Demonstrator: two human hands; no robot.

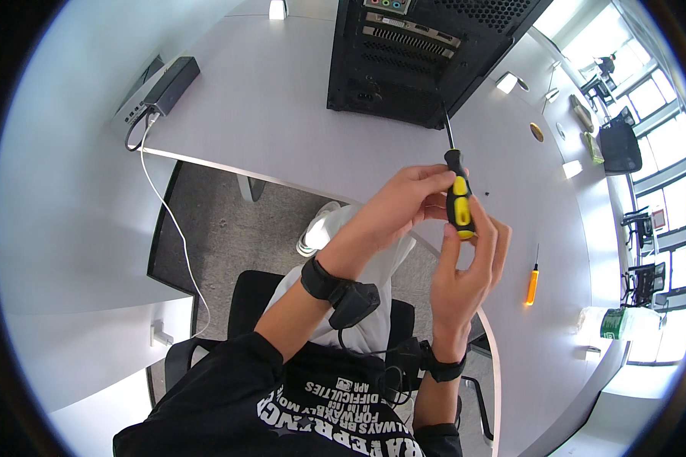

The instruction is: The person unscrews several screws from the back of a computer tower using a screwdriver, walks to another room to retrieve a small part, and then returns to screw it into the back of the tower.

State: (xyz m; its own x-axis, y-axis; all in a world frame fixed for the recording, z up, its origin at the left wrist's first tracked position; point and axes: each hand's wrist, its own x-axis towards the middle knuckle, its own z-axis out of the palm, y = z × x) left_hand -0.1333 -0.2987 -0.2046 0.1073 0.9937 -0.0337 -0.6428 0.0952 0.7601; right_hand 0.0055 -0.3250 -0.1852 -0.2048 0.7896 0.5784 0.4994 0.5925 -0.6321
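My left hand (411,198) pinches the upper part of a black-and-yellow screwdriver handle (460,204) between thumb and fingers. My right hand (469,270) grips the lower end of the same handle with its fingertips. The long shaft reaches up to the lower right corner of the back of a black computer case (396,65); whether its tip sits in a screw is too small to tell. A small dark piece (487,193), perhaps a screw, lies on the desk (274,84) just right of the handle.
A yellow precision screwdriver (532,286) lies at the right, near a plastic bottle (616,324). A dark power strip (171,85) with cables sits at the left edge. A black chair (251,301) is under me, and more chairs stand by distant windows.
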